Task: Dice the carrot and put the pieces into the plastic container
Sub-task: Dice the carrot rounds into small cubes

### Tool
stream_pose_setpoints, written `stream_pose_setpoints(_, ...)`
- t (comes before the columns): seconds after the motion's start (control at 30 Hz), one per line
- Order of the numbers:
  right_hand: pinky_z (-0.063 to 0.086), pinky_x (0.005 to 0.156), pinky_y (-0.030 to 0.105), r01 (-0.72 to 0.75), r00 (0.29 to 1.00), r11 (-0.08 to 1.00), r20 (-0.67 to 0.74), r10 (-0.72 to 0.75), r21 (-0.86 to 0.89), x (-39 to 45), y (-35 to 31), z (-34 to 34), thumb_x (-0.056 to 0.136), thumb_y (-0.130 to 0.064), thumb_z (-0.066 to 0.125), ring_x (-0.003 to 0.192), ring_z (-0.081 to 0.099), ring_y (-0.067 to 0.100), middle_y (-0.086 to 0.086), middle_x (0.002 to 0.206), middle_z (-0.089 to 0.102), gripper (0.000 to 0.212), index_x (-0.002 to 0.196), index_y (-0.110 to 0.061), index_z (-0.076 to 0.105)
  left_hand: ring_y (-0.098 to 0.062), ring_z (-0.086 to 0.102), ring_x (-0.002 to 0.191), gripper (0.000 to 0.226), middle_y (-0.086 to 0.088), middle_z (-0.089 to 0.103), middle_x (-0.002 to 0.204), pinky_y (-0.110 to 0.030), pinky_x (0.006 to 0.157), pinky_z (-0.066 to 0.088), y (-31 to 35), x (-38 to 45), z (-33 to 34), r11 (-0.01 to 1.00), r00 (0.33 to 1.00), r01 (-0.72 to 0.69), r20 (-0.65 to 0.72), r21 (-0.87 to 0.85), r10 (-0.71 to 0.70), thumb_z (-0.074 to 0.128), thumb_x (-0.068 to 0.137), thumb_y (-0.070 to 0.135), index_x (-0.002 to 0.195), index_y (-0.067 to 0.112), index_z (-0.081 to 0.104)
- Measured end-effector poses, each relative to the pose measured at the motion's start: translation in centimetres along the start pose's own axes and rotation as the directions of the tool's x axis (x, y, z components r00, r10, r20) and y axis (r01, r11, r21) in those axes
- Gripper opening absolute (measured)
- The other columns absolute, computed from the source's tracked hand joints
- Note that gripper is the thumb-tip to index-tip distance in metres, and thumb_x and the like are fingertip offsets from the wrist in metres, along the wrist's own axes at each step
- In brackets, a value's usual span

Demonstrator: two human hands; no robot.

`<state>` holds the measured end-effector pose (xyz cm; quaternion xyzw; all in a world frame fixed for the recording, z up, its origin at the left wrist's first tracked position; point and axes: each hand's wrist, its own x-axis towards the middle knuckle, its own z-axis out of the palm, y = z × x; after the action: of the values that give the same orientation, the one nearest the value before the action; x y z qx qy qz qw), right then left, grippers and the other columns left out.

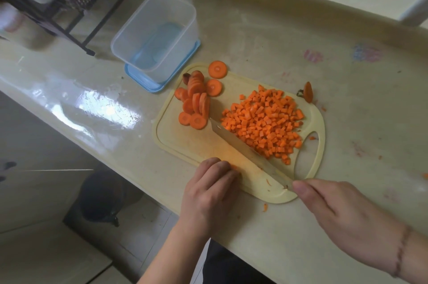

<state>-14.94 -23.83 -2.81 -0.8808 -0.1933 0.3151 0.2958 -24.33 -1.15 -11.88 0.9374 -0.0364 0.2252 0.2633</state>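
The bright orange carrot lay in two forms on the pale cream plastic cutting board (176, 147): a broad heap of small orange carrot cubes (264, 121) covered the board's middle toward three o'clock, and a loose cluster of round orange carrot slices (195, 101), some leaning on edge and some flat, sat toward ten o'clock, with one slice (217, 69) resting over the board's rim at eleven o'clock. A stubby orange carrot end with a dark stem (307, 92) lay on the counter just beyond the board's edge at two o'clock, and a few orange shreds were scattered around the board. The steel knife blade (234, 139) lay across the board, its tip just beside the slices and its far edge against the cube heap. The right hand (340, 212) held the knife at the board's five o'clock corner, with the thumb stretched toward the blade's heel; the handle itself was hidden beneath it. The left hand (208, 193) rested at the board's near edge at seven o'clock, fingers curled with the knuckles on the board over a small orange bit. The clear rectangular plastic container (129, 29) stood off the board at eleven o'clock, atop a light blue plastic lid (150, 84), and held no carrot. All sat on a glossy beige countertop (301, 36).
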Motion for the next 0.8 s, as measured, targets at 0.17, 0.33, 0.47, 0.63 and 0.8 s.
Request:
stream_pose_setpoints(0.17,0.037,0.054,0.024,-0.007,1.000,1.000,0.007,0.007,-0.003,-0.8,-0.4,-0.7,0.079,-0.075,0.019,0.050,0.044,0.010,-0.006,0.052,0.048,0.071,0.066,-0.013,0.050,-0.030,0.062,0.097,0.017,-0.014,0.070,0.097,-0.036,0.087,0.054,0.4,1.4,0.7,1.000,1.000,0.016,0.008,-0.022,-0.015,0.085,0.079,-0.001,0.095,-0.002,0.077)
stream_pose_setpoints(0.33,0.036,0.052,0.023,-0.009,1.000,1.000,0.017,0.010,-0.013,-1.2,-0.4,-1.1,0.078,-0.077,0.019,0.049,0.043,0.010,-0.005,0.050,0.044,0.064,0.073,-0.020,0.047,-0.033,0.064,0.100,0.014,-0.016,0.071,0.102,-0.037,0.088,0.054,0.2,1.2,0.8,0.999,1.000,0.021,0.009,-0.041,-0.020,0.076,0.087,0.000,0.101,-0.002,0.077)
stream_pose_setpoints(0.47,0.039,0.052,0.025,-0.014,1.000,0.999,0.020,0.015,-0.033,-1.8,-0.4,-1.2,0.074,-0.083,0.013,0.051,0.051,0.012,-0.008,0.052,0.052,0.065,0.075,-0.029,0.049,-0.035,0.065,0.099,0.011,-0.017,0.070,0.101,-0.037,0.087,0.053,0.3,0.4,0.4,0.998,1.000,0.010,-0.011,-0.057,-0.011,0.071,0.091,0.001,0.099,-0.004,0.077)
stream_pose_setpoints(0.63,0.043,0.057,0.025,-0.044,0.998,0.996,0.047,0.048,-0.082,-2.3,0.6,-1.1,0.064,-0.094,0.004,0.055,0.055,0.010,-0.008,0.059,0.058,0.089,0.073,-0.020,0.051,-0.035,0.065,0.102,0.014,-0.018,0.071,0.106,-0.040,0.087,0.054,0.3,0.5,0.7,0.998,1.000,0.004,-0.002,-0.064,-0.005,0.075,0.086,-0.002,0.100,-0.006,0.076)
stream_pose_setpoints(0.8,0.043,0.056,0.026,-0.049,0.996,0.995,0.074,0.055,-0.092,-2.5,1.2,-0.8,0.064,-0.095,0.001,0.054,0.055,0.009,-0.009,0.061,0.059,0.084,0.078,-0.027,0.049,-0.034,0.066,0.106,0.028,-0.017,0.072,0.110,-0.039,0.089,0.055,0.3,0.6,0.6,0.997,1.000,0.009,0.023,-0.074,-0.007,0.085,0.075,-0.010,0.102,-0.006,0.076)
